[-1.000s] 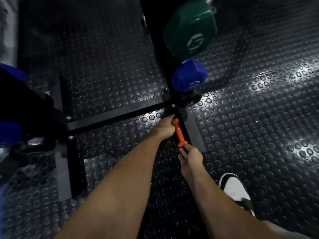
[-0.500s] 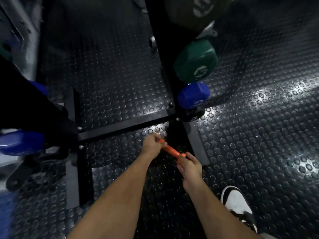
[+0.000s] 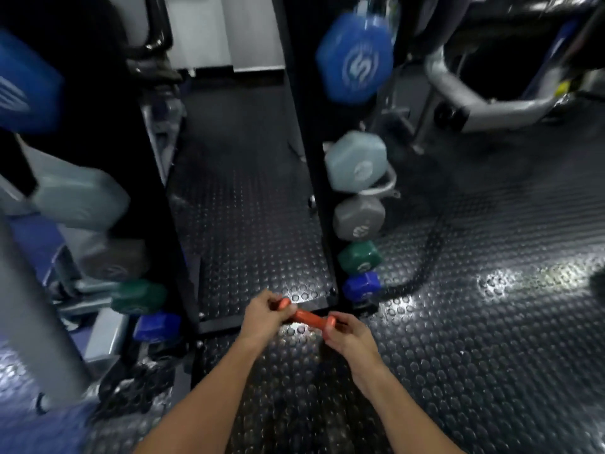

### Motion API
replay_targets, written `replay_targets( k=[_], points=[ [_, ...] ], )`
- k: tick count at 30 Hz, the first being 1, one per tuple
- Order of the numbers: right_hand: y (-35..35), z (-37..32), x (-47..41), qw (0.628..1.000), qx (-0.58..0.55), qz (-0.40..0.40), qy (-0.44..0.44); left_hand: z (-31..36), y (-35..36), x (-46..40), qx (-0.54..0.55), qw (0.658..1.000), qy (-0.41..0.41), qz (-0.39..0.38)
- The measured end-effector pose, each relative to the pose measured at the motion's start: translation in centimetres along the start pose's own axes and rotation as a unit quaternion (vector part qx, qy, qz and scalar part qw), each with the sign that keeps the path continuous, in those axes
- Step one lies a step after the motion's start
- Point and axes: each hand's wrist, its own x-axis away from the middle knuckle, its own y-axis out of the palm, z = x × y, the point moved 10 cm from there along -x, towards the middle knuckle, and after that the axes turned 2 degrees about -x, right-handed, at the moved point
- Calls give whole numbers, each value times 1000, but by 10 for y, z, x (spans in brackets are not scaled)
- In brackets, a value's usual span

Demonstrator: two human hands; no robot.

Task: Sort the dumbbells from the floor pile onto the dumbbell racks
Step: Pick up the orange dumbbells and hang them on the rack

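Studded rubber floor (image 3: 458,322) beneath racks (image 3: 307,158)

Black studded rubber floor (image 3: 458,322) glossy at 3 o'clock, matt orange coated dumbbell (image 3: 309,317), black painted metal rack upright (image 3: 314,158), smooth blue coated dumbbell head (image 3: 355,59) at 12 o'clock

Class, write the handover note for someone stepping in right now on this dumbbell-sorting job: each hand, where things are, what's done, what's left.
Left hand: gripping one end of the small orange dumbbell.
Right hand: gripping the other end; the dumbbell is held level above the studded black rubber floor.
Black upright rack: on its right side, top down, a large blue hex dumbbell, pale grey, darker grey, green, small blue.
Done: those are racked.
Left: rack the orange one. The floor pile is out of view.
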Motion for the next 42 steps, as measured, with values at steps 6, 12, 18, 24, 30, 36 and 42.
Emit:
replay_targets(
  k=[6,12,18,24,30,36,42],
  points=[
    [21,-114,44,991,48,-84,-95,103,-53,48,43,996,68,32],
    [49,-233,113,964,93,-146,-202,211,-108,97,81,982,156,70],
    [67,-343,179,937,101,-176,-285,325,-159,148,134,959,228,106],
    [84,-443,254,899,83,-214,-372,417,-190,192,181,931,299,107],
    [97,-521,315,873,54,-221,-432,500,-210,226,190,911,350,105],
    [101,-603,375,838,80,-153,-518,585,-226,251,238,900,355,81],
    [90,-669,401,816,54,-25,-575,639,-256,255,121,915,336,190]
  ],
)
